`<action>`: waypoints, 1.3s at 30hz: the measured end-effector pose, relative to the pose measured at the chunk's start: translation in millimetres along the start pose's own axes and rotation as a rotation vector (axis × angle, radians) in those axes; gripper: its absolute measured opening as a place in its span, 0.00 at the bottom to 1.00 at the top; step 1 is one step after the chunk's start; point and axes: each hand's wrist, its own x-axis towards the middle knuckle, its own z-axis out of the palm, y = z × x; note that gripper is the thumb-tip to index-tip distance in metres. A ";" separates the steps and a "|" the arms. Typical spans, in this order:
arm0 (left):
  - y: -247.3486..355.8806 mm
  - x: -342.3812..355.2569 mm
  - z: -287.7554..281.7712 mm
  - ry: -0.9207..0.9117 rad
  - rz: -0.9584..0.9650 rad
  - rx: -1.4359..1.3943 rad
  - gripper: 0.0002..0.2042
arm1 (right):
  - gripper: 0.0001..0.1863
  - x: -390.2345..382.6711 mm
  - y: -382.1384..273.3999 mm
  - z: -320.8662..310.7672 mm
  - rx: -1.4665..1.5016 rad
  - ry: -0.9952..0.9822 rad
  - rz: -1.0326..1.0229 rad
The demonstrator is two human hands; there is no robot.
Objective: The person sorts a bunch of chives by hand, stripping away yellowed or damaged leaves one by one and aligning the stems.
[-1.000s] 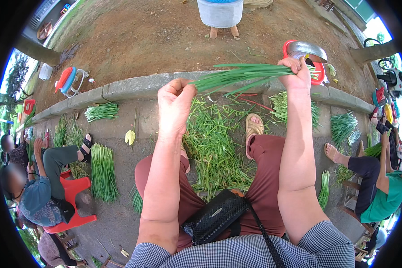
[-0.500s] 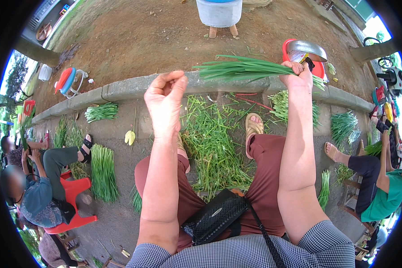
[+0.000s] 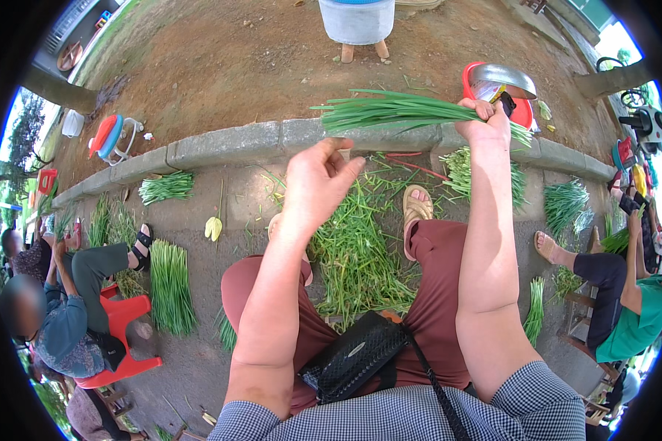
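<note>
We find the bunch (image 3: 397,110) of long green stalks raised in front, lying nearly level, leaf tips to the left. The right hand (image 3: 485,121) is clamped on it near the pale ends, which jut out beyond the fist. The left hand (image 3: 320,184) is apart from the bunch, below its tips in our view, its thumb and forefinger spread.

We note a heap (image 3: 360,257) of cut greens on the ground between the feet; the left hand and wrist hide part of its edge. Beyond it runs a stone kerb (image 3: 221,143), partly covered by the bunch. The right hand blocks some of a red basin (image 3: 521,116) with a metal bowl (image 3: 504,79) leaning at it; a dark object beside the knuckles we cannot identify. The right forearm stands before a pale-stemmed bundle (image 3: 460,173) near the kerb.

We record a black bag (image 3: 353,353) across the lap. To the left lie an upright-looking sheaf (image 3: 171,287) and a yellow leaf (image 3: 213,228); past the sheaf, a person sits at a red stool (image 3: 129,331). To the right sits another person in a green shirt (image 3: 643,312).
</note>
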 end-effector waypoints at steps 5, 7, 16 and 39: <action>-1.5 0.9 11.5 0.031 0.017 0.089 0.15 | 0.26 -2.3 7.5 0.8 -0.009 0.016 0.002; -2.8 2.8 12.9 0.010 0.017 0.093 0.13 | 0.26 -3.3 11.6 1.1 -0.014 0.025 -0.005; -0.7 0.8 19.0 -0.024 0.040 0.072 0.08 | 0.26 0.3 11.4 -1.9 -0.012 0.019 0.036; 19.5 -5.6 23.7 0.089 0.269 0.044 0.06 | 0.20 -15.5 48.0 2.3 -0.383 -0.077 -0.264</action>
